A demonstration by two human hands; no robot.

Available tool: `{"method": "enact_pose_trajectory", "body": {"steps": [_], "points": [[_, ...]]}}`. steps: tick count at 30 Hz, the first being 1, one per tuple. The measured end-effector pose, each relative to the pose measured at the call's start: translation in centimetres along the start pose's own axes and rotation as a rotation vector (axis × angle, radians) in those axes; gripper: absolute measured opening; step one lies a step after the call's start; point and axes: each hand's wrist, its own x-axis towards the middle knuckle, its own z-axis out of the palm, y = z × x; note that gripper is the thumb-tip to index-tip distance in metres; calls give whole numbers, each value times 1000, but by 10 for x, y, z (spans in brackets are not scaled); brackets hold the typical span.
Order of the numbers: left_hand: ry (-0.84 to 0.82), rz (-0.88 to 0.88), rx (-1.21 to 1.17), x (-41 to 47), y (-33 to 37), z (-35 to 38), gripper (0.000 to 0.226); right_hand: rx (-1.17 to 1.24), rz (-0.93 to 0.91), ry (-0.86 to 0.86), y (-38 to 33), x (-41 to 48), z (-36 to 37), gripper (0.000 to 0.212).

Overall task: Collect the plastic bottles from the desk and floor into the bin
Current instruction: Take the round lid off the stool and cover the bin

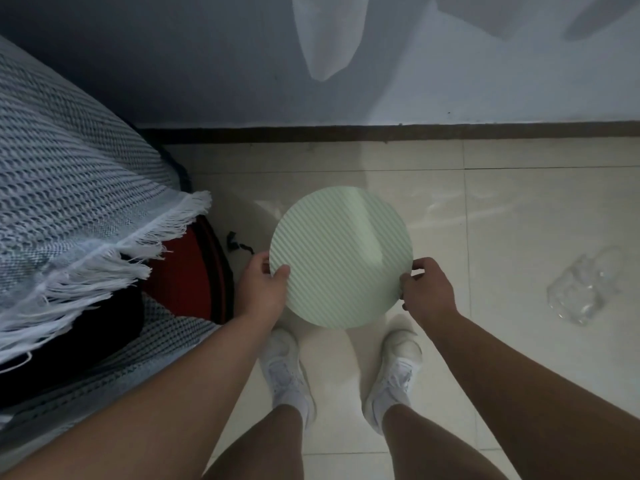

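Note:
A round pale-green striped lid (341, 256) fills the middle of the view, seen from above, and hides whatever is under it. My left hand (265, 287) grips its left edge with the thumb on top. My right hand (427, 289) grips its right edge. A crushed clear plastic bottle (585, 291) lies on the tiled floor to the right, apart from both hands.
A grey woven blanket with white fringe (79, 209) covers furniture at the left, with a red object (187, 278) under it. My two white shoes (287, 372) stand just below the lid. The wall and dark skirting board (381, 131) run across the back.

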Motion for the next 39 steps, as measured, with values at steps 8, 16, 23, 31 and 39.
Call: {"method": "enact_pose_trajectory", "body": {"steps": [8,16,23,31,39], "points": [[-5,50,-15,-2,2,1,15,36,-10,-10,6,8,-1,11],[-31,39,-94,-11,7,-2,19,24,-20,-27,7,6,-2,24],[60,-13,-47,1,20,-5,30,-58,-23,65,-7,12,-6,35],[63,18,-36,23,29,-1,22,-129,-27,59,-32,32,-8,34],[48,-3,-7,32,35,1,6,-185,10,49,-41,42,-12,33]]}}
